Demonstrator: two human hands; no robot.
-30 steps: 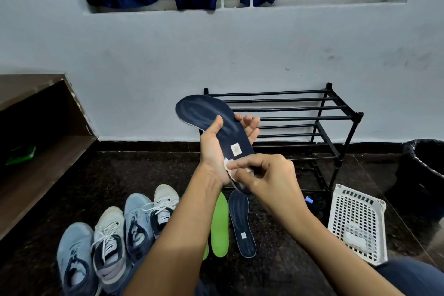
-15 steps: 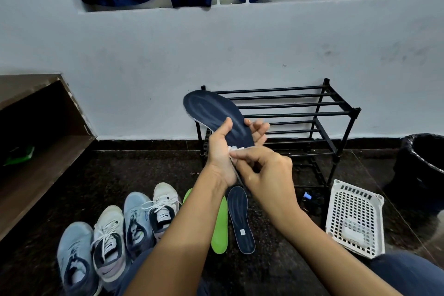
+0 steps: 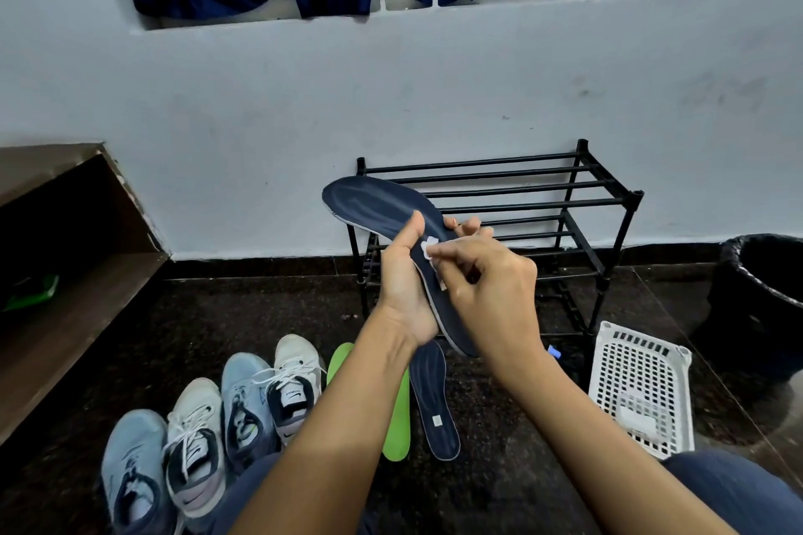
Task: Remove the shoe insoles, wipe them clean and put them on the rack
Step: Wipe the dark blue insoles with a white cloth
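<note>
Left grip (image 3: 406, 287) curled round long dark-blue shoe insole (image 3: 373, 200) — held up in front of black metal bar rack (image 3: 543, 187). Right grip (image 3: 491, 291) pinches small white wipe (image 3: 428, 248) — pressed on insole.

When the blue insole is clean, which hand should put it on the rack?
The left hand: it grips the dark blue insole right in front of the black rack. The right hand only pinches the white wipe.
</note>
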